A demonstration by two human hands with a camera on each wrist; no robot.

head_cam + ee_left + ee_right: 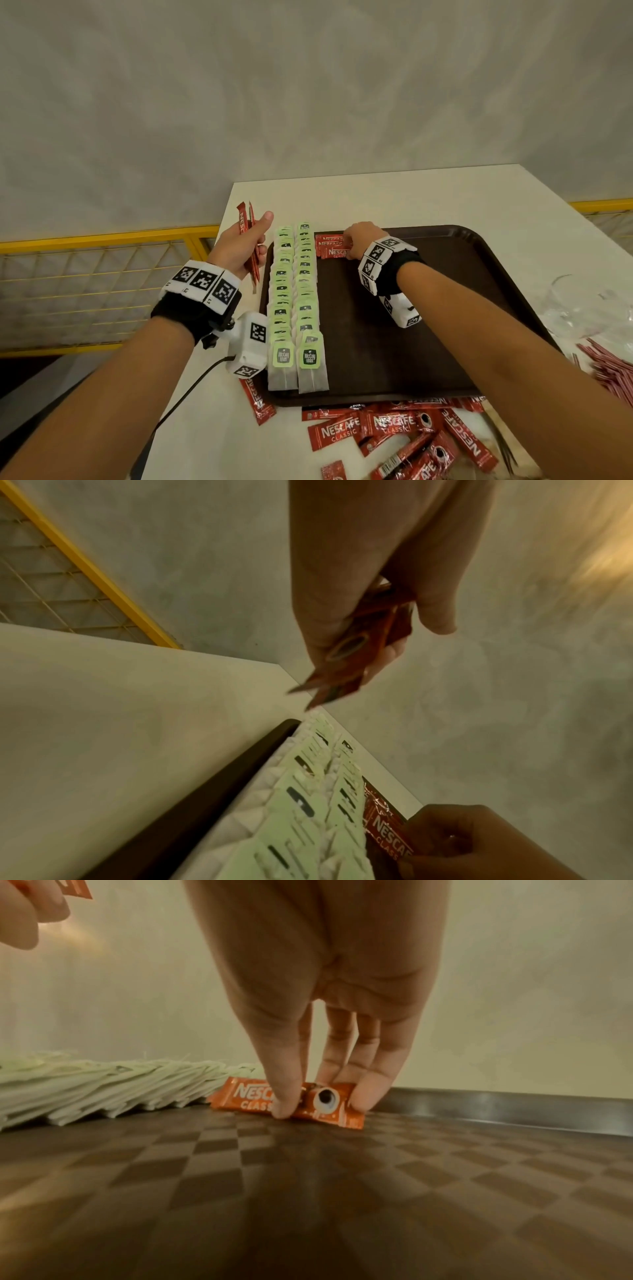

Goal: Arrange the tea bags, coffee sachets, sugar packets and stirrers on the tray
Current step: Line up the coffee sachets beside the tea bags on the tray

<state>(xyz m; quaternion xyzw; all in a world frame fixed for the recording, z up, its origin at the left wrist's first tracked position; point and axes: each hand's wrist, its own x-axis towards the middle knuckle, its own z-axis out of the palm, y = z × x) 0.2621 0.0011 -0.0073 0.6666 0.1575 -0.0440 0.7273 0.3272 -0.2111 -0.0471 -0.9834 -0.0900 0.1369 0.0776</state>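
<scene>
At the far left corner of the dark brown plastic tray [445, 308], just beside the tea bags, a flat red foil coffee sachet [298, 1103] lies on the chequered tray floor, the nearest of a few sachets overlapped in a short row. The right hand [359, 240] is on it, its fingertips [284, 1110] pressing down on the sachet's front edge and its end, more a pinning touch than a closed grasp. The sachet looks light, thin and a little slippery, stiff enough along its length to slide as one piece but easy to skid or flip; I judge it best steered by the sealed ends or pressed flat from above, as here. To its left run two long rows of pale green tagged paper tea bags [296, 301], shingled over one another, soft and easily disturbed by a careless nudge. The left hand [245, 246] hovers off the tray's left edge, fingers curled round a small bundle of spare red sachets [248, 240]. On the white table [411, 195] in front of the tray lies a loose heap of red coffee sachets [404, 435], and at the right a scatter of thin pink stirrers [609, 370].
</scene>
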